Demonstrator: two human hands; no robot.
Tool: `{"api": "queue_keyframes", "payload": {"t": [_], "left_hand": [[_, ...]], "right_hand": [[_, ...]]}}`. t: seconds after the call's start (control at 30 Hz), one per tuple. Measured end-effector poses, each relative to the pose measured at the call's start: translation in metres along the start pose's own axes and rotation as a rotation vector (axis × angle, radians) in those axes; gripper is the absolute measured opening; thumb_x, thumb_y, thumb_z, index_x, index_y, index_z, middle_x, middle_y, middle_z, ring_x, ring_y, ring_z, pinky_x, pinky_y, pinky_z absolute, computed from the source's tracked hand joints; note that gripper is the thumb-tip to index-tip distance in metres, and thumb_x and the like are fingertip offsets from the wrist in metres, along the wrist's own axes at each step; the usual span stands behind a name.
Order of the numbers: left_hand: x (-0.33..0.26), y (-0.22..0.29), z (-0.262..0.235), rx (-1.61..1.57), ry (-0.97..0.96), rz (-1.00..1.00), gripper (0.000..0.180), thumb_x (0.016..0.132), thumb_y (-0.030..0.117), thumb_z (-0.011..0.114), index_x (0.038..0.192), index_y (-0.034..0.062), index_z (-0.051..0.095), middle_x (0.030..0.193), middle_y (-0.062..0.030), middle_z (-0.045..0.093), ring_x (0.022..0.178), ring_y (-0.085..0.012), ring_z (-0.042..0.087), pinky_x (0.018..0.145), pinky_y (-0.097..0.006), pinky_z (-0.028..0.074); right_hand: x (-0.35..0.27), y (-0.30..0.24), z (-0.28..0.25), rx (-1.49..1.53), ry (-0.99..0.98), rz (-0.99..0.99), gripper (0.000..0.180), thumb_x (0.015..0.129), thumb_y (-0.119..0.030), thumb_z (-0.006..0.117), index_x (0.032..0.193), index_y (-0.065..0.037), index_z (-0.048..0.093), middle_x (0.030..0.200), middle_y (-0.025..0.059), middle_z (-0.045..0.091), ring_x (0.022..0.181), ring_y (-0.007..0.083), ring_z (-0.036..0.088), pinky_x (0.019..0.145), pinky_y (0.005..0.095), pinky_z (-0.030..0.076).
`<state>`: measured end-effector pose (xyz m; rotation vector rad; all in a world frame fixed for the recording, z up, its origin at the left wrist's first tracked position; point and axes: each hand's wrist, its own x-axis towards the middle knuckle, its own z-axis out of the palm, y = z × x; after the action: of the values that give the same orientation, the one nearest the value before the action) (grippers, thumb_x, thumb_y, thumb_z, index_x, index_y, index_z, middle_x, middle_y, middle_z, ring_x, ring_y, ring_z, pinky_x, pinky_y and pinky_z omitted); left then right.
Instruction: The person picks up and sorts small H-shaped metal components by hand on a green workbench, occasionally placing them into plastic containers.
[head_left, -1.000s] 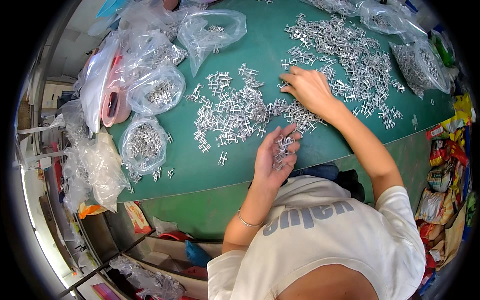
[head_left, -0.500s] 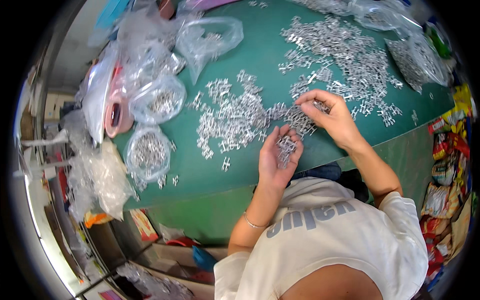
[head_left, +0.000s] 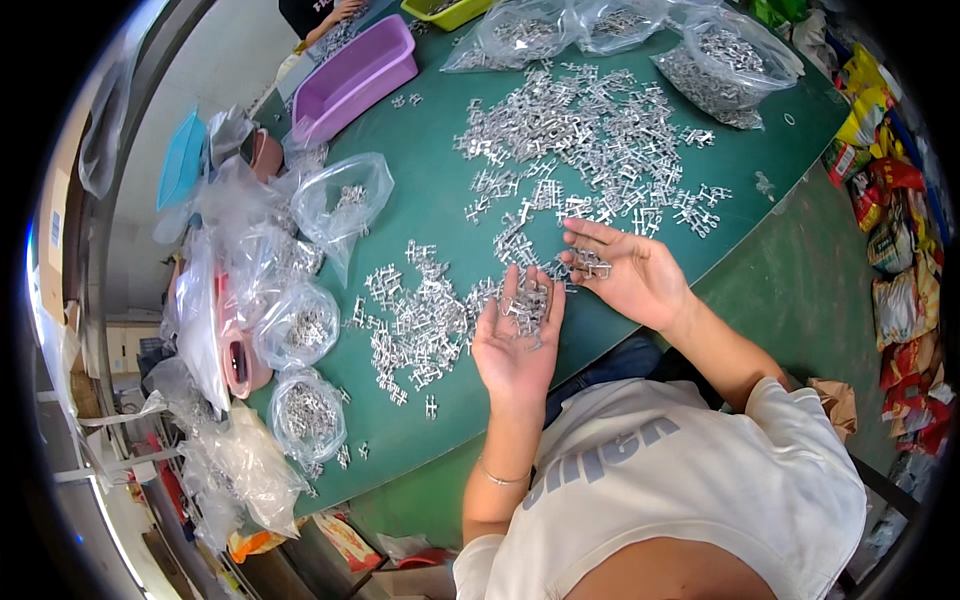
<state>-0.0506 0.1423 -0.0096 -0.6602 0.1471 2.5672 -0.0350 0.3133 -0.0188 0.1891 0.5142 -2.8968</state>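
My left hand (head_left: 512,355) is palm up over the table's near edge, fingers stretched out and slightly cupped. A small clump of silvery metal fittings (head_left: 525,308) rests on its fingers. Just to the right, my right hand (head_left: 645,280) is turned palm up too, with a few more of these H-shaped pieces lying across its curled fingers. The hands are close but apart. A loose heap of the same fittings (head_left: 425,325) spreads left of my left hand, and a larger heap (head_left: 590,130) lies beyond both hands. A thin band of pieces links the heaps.
Open clear bags of fittings (head_left: 308,415) line the table's left side. Another full bag (head_left: 725,75) stands at the far right. A purple basin (head_left: 355,75) and a yellow-green tray (head_left: 450,12) sit at the back, near another person's hand (head_left: 347,10). Colourful packages (head_left: 890,230) lie on the right.
The view has shifted, bringing the purple basin and another person into sight. My right hand has turned from a downward curl to palm up, showing pieces on its fingers. My left hand has opened flatter.
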Motion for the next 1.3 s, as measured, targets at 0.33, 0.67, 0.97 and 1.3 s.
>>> {"api": "queue_keyframes", "payload": {"t": [0.33, 0.67, 0.97, 1.3], "left_hand": [[0.011, -0.043, 0.008, 0.438, 0.056, -0.240, 0.030, 0.087, 0.024, 0.044, 0.104, 0.0006, 0.051, 0.104, -0.0140, 0.056, 0.104, -0.0280, 0.052, 0.099, -0.047, 0.036], [0.029, -0.064, -0.003, 0.393, -0.018, -0.175, 0.034, 0.091, 0.032, 0.038, 0.108, 0.0054, 0.050, 0.109, -0.0082, 0.054, 0.105, -0.0225, 0.050, 0.092, -0.037, 0.040], [0.032, -0.124, 0.036, 0.762, 0.026, 0.421, 0.059, 0.078, 0.038, 0.062, 0.122, 0.0050, 0.042, 0.116, -0.0160, 0.048, 0.105, -0.0309, 0.046, 0.095, -0.040, 0.034], [0.047, -0.136, 0.054, 1.451, -0.702, 0.934, 0.063, 0.089, 0.020, 0.040, 0.138, -0.0033, 0.008, 0.146, -0.0163, 0.008, 0.134, -0.0285, 0.010, 0.107, -0.039, 0.011]], "right_hand": [[-0.019, -0.012, -0.003, -0.610, -0.188, -0.184, 0.062, 0.063, 0.006, 0.043, 0.125, 0.001, 0.039, 0.115, 0.0081, 0.043, 0.109, 0.0196, 0.044, 0.093, 0.0300, 0.034], [-0.025, -0.012, 0.003, -1.697, -0.310, -0.706, 0.039, 0.078, -0.008, 0.052, 0.116, -0.002, 0.048, 0.108, 0.0131, 0.053, 0.105, 0.0286, 0.049, 0.098, 0.0401, 0.031], [-0.005, -0.006, 0.001, -1.139, 0.209, -0.905, 0.028, 0.084, -0.014, 0.052, 0.108, 0.002, 0.054, 0.111, 0.0124, 0.055, 0.109, 0.0225, 0.048, 0.095, 0.0337, 0.035], [0.004, -0.051, 0.010, 0.481, 0.334, -0.164, 0.019, 0.085, -0.020, 0.052, 0.096, -0.004, 0.052, 0.089, 0.0095, 0.054, 0.079, 0.0192, 0.054, 0.069, 0.0275, 0.047]]}}
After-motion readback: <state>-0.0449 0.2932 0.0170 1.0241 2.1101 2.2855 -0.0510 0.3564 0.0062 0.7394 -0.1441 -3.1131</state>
